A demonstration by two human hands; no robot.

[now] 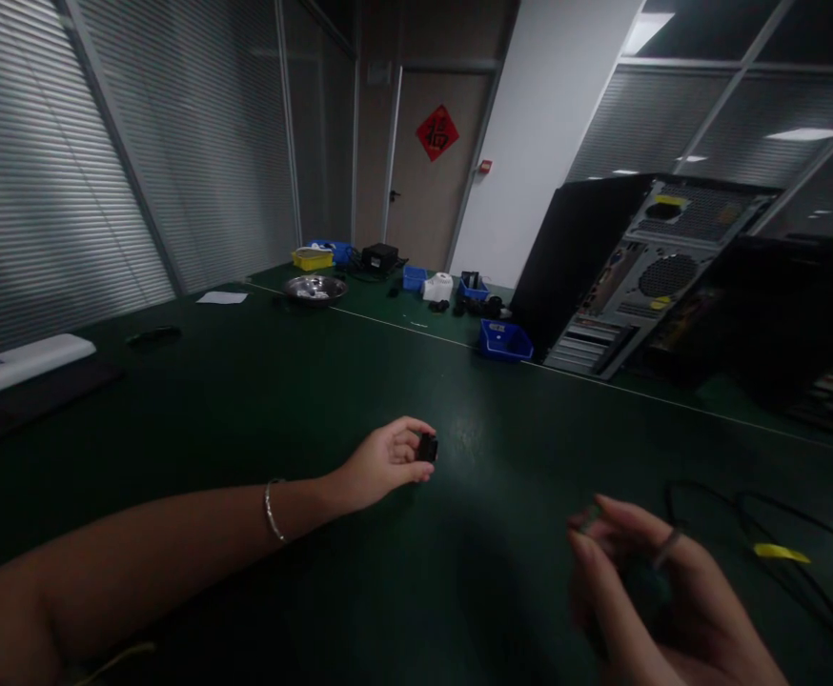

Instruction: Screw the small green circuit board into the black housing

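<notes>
My left hand [386,461] reaches out over the dark green table [259,400] and pinches a small black block [427,447] between thumb and fingers, just above the surface. A thin bracelet sits on that wrist. My right hand [656,595] is low at the right, blurred, fingers curled around a small dark item [592,517] that I cannot make out. A ring shows on one finger.
Black cables with a yellow tag [781,552] lie right of my right hand. An open computer case [645,276] stands at the back right, a blue bin [505,340] beside it. A metal bowl [314,289], yellow bin [312,258] and small parts sit far back. A white bar [20,366] lies left.
</notes>
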